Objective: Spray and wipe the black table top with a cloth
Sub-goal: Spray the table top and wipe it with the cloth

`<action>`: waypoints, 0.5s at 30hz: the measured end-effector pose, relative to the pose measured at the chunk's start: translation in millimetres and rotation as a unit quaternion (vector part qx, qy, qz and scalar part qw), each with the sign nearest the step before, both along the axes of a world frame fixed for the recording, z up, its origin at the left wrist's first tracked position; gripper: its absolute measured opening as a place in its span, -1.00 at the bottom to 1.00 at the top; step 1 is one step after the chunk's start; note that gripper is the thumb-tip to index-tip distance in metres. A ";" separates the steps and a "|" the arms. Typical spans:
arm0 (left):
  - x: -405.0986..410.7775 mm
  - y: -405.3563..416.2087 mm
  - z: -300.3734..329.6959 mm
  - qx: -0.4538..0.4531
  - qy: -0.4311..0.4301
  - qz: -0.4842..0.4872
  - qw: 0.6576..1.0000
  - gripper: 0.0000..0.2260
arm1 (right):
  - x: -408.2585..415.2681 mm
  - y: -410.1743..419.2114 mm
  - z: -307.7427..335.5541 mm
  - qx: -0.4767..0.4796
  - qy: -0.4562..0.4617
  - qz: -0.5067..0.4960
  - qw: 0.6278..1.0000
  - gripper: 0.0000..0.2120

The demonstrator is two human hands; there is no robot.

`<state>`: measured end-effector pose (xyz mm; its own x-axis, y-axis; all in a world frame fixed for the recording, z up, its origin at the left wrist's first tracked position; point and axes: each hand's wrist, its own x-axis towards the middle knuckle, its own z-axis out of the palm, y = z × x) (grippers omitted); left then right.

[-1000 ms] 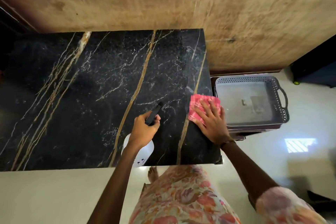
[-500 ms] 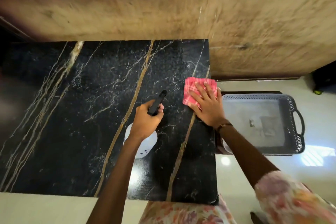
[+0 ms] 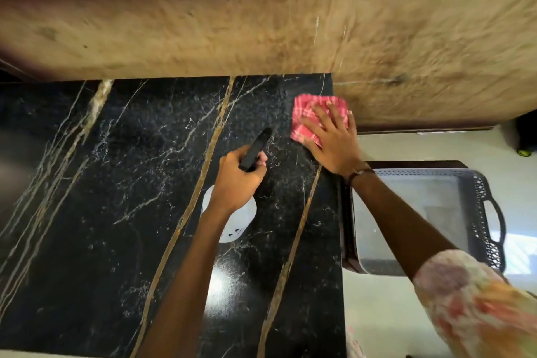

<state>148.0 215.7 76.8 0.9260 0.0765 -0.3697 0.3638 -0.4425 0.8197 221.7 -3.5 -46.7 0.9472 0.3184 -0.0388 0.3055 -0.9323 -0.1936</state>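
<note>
While gripped, spray bottle nozzle far-rightward.

Warm dim light; glare on table top; blurred edges.

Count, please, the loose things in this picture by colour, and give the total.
Pink: 1, the cloth under the right hand.
White and black: 1, the spray bottle in the left hand.
Grey: 1, the tray.
Total: 3.
</note>
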 end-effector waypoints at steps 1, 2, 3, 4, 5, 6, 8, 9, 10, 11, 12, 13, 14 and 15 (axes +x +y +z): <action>0.8 -0.2 -0.1 0.001 0.001 0.000 1.000 -0.92 | 14.2 15.1 1.4 0.001 0.002 -0.013 1.000 -0.47; 3.0 -0.5 -1.3 0.002 0.002 0.002 1.000 -0.92 | 23.9 31.5 2.8 -0.003 0.005 -0.013 1.000 -0.48; 6.0 -1.5 -3.3 0.004 0.004 0.006 1.000 -0.92 | 28.8 46.1 4.1 -0.013 0.008 -0.001 1.000 -0.50; 9.2 -2.6 -5.5 0.005 0.004 0.009 1.000 -0.93 | 27.7 56.9 3.3 -0.027 0.006 0.023 0.999 -0.50; 12.8 -3.8 -7.1 0.003 0.004 0.010 1.000 -0.94 | 21.6 61.8 2.2 -0.034 0.002 0.056 0.998 -0.51; 16.2 -4.5 -8.5 0.000 0.003 0.008 1.000 -0.95 | 12.2 59.6 1.8 -0.035 -0.004 0.093 0.995 -0.51; 23.2 -3.5 -10.4 -0.008 0.000 0.007 1.000 -0.95 | -3.7 37.9 -0.1 -0.027 -0.018 0.146 0.989 -0.50; 25.9 -2.6 -11.5 -0.012 0.000 0.008 1.000 -0.95 | -6.8 22.0 -1.6 -0.023 -0.023 0.152 0.988 -0.49; 29.0 -0.7 -13.1 -0.018 -0.001 0.009 1.000 -0.95 | -4.0 7.7 -2.9 -0.019 -0.026 0.141 0.990 -0.48; 31.6 0.9 -14.8 -0.025 -0.001 0.010 1.000 -0.94 | 3.7 -3.2 -4.1 -0.015 -0.025 0.113 0.993 -0.48; 34.4 2.7 -16.1 -0.033 -0.002 0.012 0.999 -0.93 | 15.9 -9.0 -4.1 -0.012 -0.025 0.077 0.997 -0.47; 37.3 4.4 -16.9 -0.042 -0.004 0.013 0.999 -0.92 | 31.5 -9.6 -3.3 -0.011 -0.026 0.041 0.999 -0.47; 39.5 6.4 -17.4 -0.048 -0.006 0.016 0.999 -0.90 | 48.2 -6.2 -1.6 -0.009 -0.022 0.010 1.000 -0.45; 41.7 9.0 -18.0 -0.050 -0.010 0.019 0.999 -0.89 | 65.7 0.5 0.5 -0.005 -0.009 -0.012 1.000 -0.43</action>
<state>189.7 224.7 58.8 0.9304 0.0756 -0.3585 0.3618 -0.3451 0.8661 287.3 -3.0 -46.2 0.9552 0.2951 -0.0246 0.2862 -0.9413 -0.1789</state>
